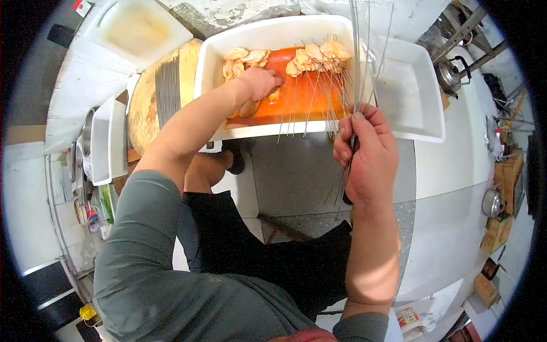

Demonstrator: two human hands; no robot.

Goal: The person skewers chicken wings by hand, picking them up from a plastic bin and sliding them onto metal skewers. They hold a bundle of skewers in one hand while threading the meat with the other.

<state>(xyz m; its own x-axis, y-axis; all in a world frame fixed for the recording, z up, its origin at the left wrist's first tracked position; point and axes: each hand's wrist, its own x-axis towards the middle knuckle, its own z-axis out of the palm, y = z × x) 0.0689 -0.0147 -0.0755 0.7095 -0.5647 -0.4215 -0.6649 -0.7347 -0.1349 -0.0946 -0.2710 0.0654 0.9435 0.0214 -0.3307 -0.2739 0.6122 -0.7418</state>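
Note:
My left hand (261, 82) reaches into a white tub (273, 27) over an orange board, its fingers down among loose meat pieces (233, 65); whether they grip a piece I cannot make out. Farther right on the orange board (307, 100) lies a row of skewered meat (318, 57), the thin metal skewers pointing toward me. At the tub's front right corner, my right hand (367, 137) is closed round a bundle of long metal skewers (356, 57), held upright with some ends fanned out.
Left of the tub, more skewers (167, 85) lie on a round wooden block (145, 111), with a stained white board (137, 31) behind. A second white tub (407, 85) adjoins on the right, near a metal kettle (448, 74). White bins (109, 139) stand at the left.

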